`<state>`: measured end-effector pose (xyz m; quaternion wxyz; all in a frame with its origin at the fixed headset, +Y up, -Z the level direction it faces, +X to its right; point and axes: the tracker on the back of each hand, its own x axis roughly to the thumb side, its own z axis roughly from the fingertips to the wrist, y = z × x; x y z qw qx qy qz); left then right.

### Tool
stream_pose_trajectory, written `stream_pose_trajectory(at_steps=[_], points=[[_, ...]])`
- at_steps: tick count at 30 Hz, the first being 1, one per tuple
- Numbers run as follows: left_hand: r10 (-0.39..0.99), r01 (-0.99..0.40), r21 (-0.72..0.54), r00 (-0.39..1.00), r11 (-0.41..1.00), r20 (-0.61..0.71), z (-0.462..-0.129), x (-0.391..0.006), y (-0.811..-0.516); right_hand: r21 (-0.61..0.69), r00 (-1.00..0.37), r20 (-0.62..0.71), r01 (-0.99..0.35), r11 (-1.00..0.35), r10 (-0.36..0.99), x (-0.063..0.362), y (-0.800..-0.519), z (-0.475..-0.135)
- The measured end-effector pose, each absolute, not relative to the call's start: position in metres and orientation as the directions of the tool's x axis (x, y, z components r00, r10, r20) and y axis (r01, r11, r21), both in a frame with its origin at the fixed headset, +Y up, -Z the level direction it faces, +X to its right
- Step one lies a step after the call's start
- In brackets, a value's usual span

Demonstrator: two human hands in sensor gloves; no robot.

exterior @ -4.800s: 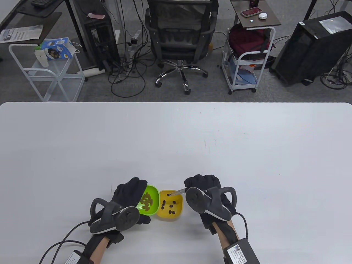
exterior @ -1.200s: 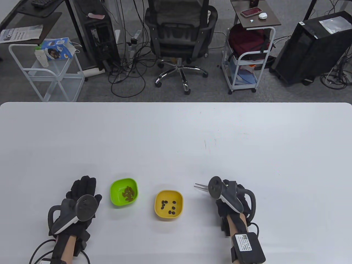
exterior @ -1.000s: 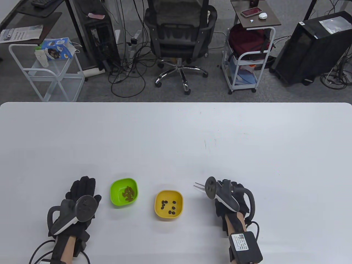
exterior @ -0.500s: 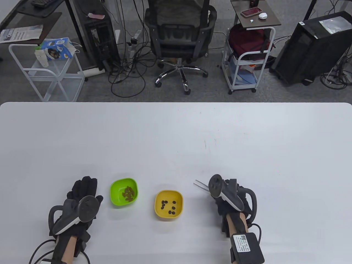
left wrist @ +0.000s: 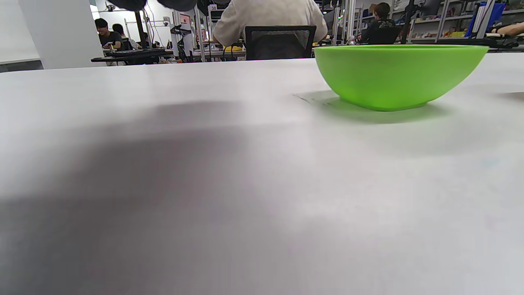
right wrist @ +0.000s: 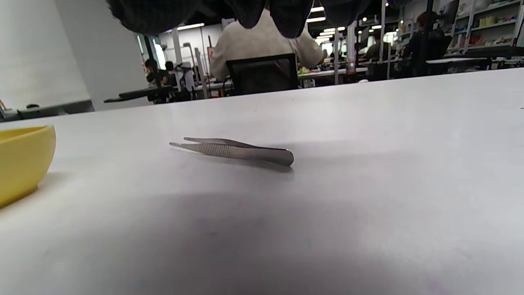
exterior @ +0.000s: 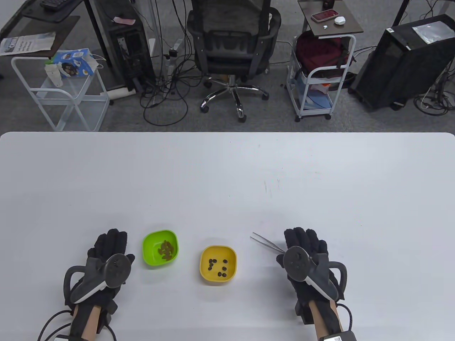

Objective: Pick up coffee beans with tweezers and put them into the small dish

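Observation:
A green bowl [exterior: 148, 248] holds a heap of coffee beans [exterior: 166, 249]. To its right, a small yellow dish [exterior: 207, 274] holds several dark beans [exterior: 218, 267]. The metal tweezers [exterior: 267, 242] lie free on the table right of the dish, tips pointing left and away. My right hand [exterior: 304, 241] lies palm down just right of the tweezers' rear end, fingers spread, holding nothing. In the right wrist view the tweezers [right wrist: 237, 150] lie in front of the fingertips [right wrist: 245, 12], apart from them. My left hand [exterior: 108, 244] lies flat and empty left of the green bowl [left wrist: 399, 76].
The white table [exterior: 227, 170] stretches far beyond the bowls. Its far edge faces an office chair [exterior: 231, 42], carts and computer towers on the floor. The yellow dish [right wrist: 24, 157] shows at the left edge of the right wrist view.
My right hand has let go of the tweezers, which now lie on the table, and has turned palm down a little to the right. Earlier both hands were at the bowls.

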<state>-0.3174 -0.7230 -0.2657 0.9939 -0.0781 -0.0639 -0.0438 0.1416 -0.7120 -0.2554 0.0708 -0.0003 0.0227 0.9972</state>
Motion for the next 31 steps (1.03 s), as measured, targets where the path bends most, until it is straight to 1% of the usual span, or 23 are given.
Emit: stream_pose_trajectory(at_steps=[1, 3, 7, 12, 17, 22, 31], points=[[-0.078, 0.098, -0.148, 0.988, 0.984, 0.132, -0.266, -0.317, -0.723, 0.010, -0.993, -0.001, -0.117, -0.993, 0.117, 0.141, -0.711, -0.254], [-0.080, 0.099, -0.144, 0.988, 0.985, 0.132, -0.265, -0.317, -0.723, 0.005, -0.995, 0.006, -0.097, -0.995, 0.097, 0.140, -0.712, -0.253], [-0.094, 0.114, -0.154, 0.987, 0.981, 0.134, -0.266, -0.316, -0.725, -0.001, -0.991, -0.003, -0.135, -0.991, 0.135, 0.144, -0.713, -0.253], [-0.097, 0.119, -0.162, 0.986, 0.980, 0.138, -0.267, -0.315, -0.726, 0.012, -0.989, -0.019, -0.148, -0.989, 0.148, 0.147, -0.713, -0.256], [-0.071, 0.093, -0.164, 0.989, 0.982, 0.132, -0.268, -0.316, -0.725, 0.011, -0.988, -0.030, -0.149, -0.989, 0.149, 0.148, -0.713, -0.256], [-0.038, 0.055, -0.120, 0.990, 0.991, 0.139, -0.265, -0.318, -0.719, -0.008, -0.983, -0.038, -0.179, -0.984, 0.179, 0.151, -0.712, -0.256], [-0.057, 0.077, -0.136, 0.988, 0.988, 0.143, -0.266, -0.316, -0.720, 0.020, -0.984, -0.044, -0.173, -0.985, 0.172, 0.151, -0.715, -0.258]])
